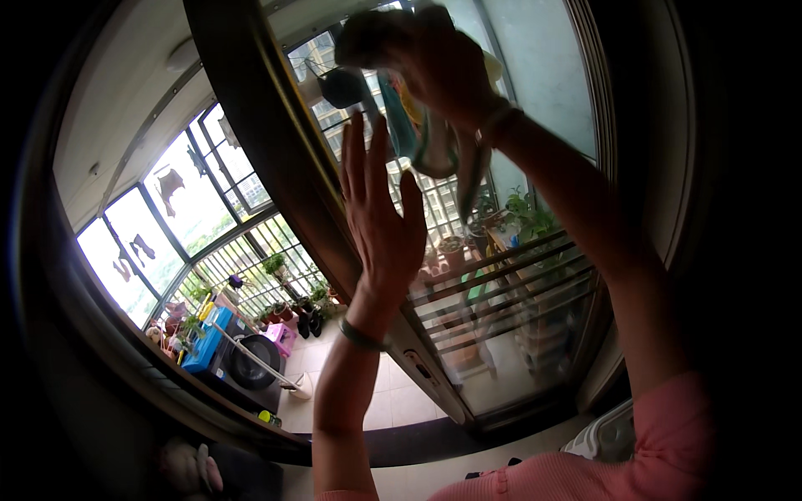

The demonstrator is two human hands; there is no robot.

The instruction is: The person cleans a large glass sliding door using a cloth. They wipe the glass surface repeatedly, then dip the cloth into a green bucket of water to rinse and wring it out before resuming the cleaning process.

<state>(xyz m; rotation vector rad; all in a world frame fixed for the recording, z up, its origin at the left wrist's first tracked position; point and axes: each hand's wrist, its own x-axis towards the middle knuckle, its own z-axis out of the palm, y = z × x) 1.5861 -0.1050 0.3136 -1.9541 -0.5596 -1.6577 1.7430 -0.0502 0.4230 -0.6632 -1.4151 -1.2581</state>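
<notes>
right hand (pixel 439 79) holding blurred dark cloth (pixel 366 40) at glass door (pixel 543 108), left hand (pixel 382 221) raised flat, potted plants (pixel 528 217) beyond

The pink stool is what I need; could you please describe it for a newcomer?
Look through the opening left of the glass door to the tiled floor. Beside the washing machine, near black shoes, stands the pink stool, its bright colour unlike either dark neighbour.

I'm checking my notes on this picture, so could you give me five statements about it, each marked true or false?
1. The right hand holds a dark, cloth-like item. True.
2. The left hand grips a bottle. False: it grips nothing, its fingers extended upward.
3. The small stool beyond the doorway is pink. True.
4. The right sleeve is green. False: it is pink.
5. Dark shoes stand beside the stool. True.
</notes>
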